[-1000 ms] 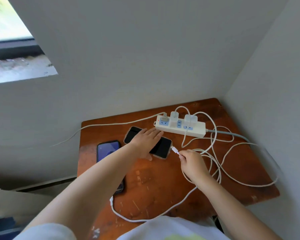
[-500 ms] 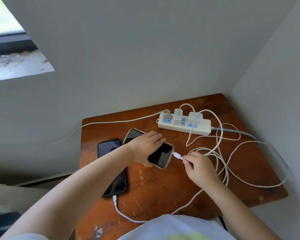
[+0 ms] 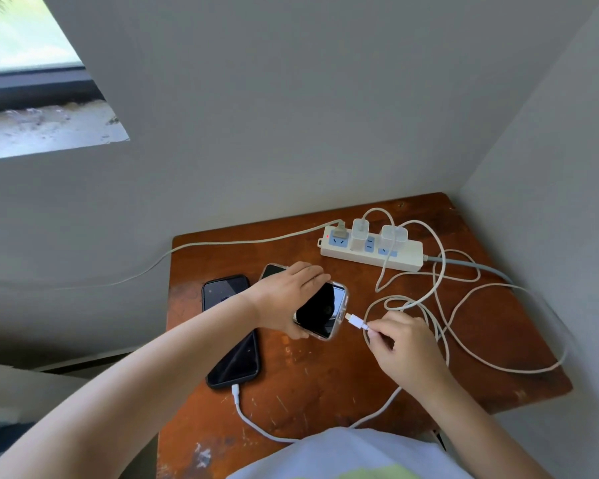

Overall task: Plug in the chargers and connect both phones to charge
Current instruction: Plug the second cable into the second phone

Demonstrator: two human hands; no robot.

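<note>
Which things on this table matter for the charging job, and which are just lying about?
In the job:
clear-cased phone in left hand
white plug in right hand
black phone, cabled
two chargers
power strip

Lying about:
grey plug
window

Left hand (image 3: 291, 297) covers the middle of the clear-cased phone (image 3: 322, 311); only its far corner and near end show. Left forearm crosses the black phone (image 3: 234, 361), hiding its midsection. Connector (image 3: 357, 321) tip sits right at the clear-cased phone's edge, can't tell if it's seated or just short. Right hand (image 3: 403, 344) hides the cable where it's pinched. Power strip (image 3: 370, 250) socket markings too small to read. Loose white cables (image 3: 440, 305) overlap, can't trace which charger feeds which. Table's (image 3: 325, 385) near edge hidden by shirt (image 3: 343, 458).
</note>
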